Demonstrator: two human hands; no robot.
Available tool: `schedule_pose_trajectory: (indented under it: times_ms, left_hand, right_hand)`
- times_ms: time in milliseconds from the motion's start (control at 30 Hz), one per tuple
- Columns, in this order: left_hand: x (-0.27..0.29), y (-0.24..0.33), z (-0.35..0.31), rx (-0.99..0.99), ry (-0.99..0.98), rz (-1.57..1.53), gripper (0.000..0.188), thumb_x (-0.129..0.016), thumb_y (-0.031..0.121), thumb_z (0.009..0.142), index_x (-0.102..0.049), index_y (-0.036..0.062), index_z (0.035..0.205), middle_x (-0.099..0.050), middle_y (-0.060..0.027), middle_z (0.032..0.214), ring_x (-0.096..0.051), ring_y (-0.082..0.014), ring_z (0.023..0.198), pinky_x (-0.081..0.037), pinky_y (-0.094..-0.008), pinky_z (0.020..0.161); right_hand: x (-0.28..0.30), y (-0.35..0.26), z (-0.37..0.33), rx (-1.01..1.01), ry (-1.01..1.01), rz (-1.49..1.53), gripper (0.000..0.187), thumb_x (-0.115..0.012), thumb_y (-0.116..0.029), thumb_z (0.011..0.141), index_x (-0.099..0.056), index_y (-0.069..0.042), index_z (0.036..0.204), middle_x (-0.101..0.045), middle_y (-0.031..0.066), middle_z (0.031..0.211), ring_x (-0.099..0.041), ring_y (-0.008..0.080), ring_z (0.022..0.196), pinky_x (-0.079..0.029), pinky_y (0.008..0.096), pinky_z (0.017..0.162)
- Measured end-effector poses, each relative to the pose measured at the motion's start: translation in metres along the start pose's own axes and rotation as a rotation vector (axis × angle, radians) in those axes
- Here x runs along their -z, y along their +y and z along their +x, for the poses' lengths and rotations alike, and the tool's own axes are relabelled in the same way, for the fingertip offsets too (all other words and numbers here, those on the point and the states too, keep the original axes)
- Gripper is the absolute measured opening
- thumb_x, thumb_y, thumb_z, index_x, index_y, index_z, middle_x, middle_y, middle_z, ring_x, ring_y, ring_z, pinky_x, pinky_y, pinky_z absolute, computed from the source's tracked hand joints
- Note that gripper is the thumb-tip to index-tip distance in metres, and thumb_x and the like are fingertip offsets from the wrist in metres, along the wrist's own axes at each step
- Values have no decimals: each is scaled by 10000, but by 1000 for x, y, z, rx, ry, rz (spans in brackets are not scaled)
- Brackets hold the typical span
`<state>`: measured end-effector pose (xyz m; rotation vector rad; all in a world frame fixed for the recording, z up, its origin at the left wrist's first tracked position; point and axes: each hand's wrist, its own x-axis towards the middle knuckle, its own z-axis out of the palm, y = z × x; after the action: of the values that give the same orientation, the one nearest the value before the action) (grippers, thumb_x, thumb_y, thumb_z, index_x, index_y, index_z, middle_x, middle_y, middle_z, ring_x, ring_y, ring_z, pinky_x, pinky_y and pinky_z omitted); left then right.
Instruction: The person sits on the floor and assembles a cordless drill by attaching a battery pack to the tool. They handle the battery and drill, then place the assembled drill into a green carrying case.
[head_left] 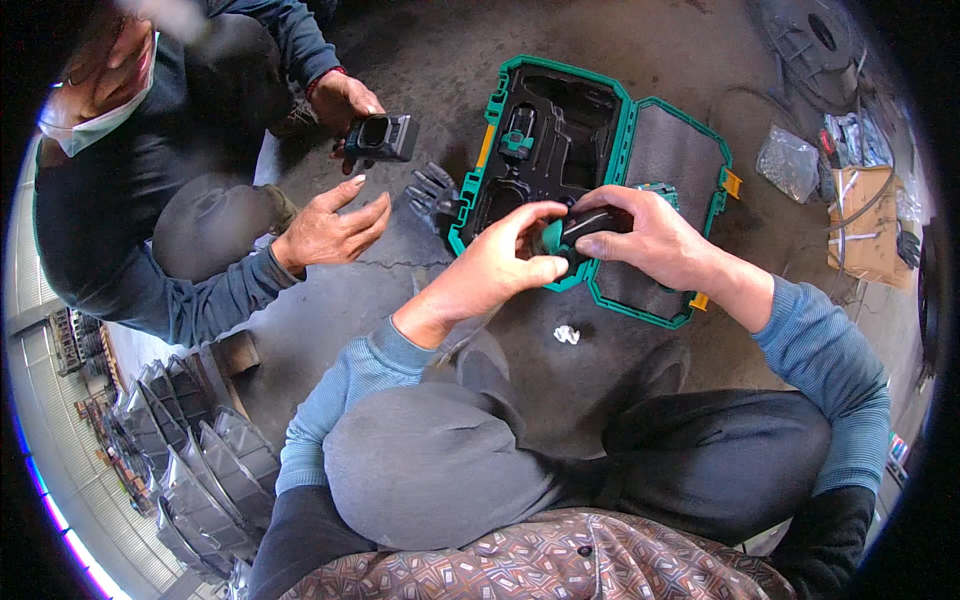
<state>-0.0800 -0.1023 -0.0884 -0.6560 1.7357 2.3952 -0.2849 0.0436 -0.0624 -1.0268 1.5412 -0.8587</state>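
Looking down over bent knees in grey trousers, I see both of my hands closed on one small tool held just above the near edge of an open tool case (625,125). My left hand (500,262) pinches the tool's teal end between thumb and fingers; my right hand (645,235) wraps over its black body from the other side. The tool (580,228) is a compact, rounded piece of black and teal plastic, and its long axis runs roughly left to right across the view, teal end toward my left. How much more of it lies under my fingers I cannot tell.

That case is teal with orange latches, hinged flat open; one half is moulded black plastic with shaped recesses, one of them holding a small teal-and-black part (517,135), the other half lined with dark grey foam.

It lies on rough, stained grey concrete floor (420,300), cracked near the case. A crumpled white scrap (567,334) sits on the floor just below the case.

Across from me a crouching person in dark sleeves holds a boxy black device (383,138) in one hand, the other hand (335,228) open, palm up. Stacked grey metal parts (200,470) fill my lower left.
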Motion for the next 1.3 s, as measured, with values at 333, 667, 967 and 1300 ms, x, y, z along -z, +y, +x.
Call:
schedule_pose_trajectory:
  times_ms: [333,667,967,1300]
  left_hand:
    - [5,-25,-7,6,66,-121,538,-782,182,913,-595,-45,1363,-663,-56,1272,-595,-130,1152,-472,-317,1044]
    - [24,-23,-4,-74,238,-397,443,-695,203,997,-557,-34,1345,-678,-116,1262,-658,-217,1155,-528,-419,1056]
    - [-1,-65,7,230,100,-372,424,-765,264,955,-632,13,1269,-691,-54,1176,-666,-151,1061,-530,-328,955]
    - [-10,-72,18,292,25,-274,354,-718,255,982,-613,23,1228,-693,-75,1188,-666,-188,1125,-546,-408,978]
  right_hand:
    - [-9,4,2,-126,44,229,538,-707,-218,971,-512,44,1399,-674,106,1135,-628,125,974,-528,290,815]
    - [-3,22,2,-240,-176,50,536,-663,-376,1011,-595,46,1335,-718,132,1039,-675,164,816,-573,323,709]
    - [47,85,-45,-364,-235,-893,367,-673,-384,874,-755,-28,916,-743,229,893,-737,383,880,-583,483,813]
    - [61,112,3,112,60,-1085,638,-774,-313,822,-574,-68,1376,-591,143,1367,-538,351,1303,-458,514,1050]
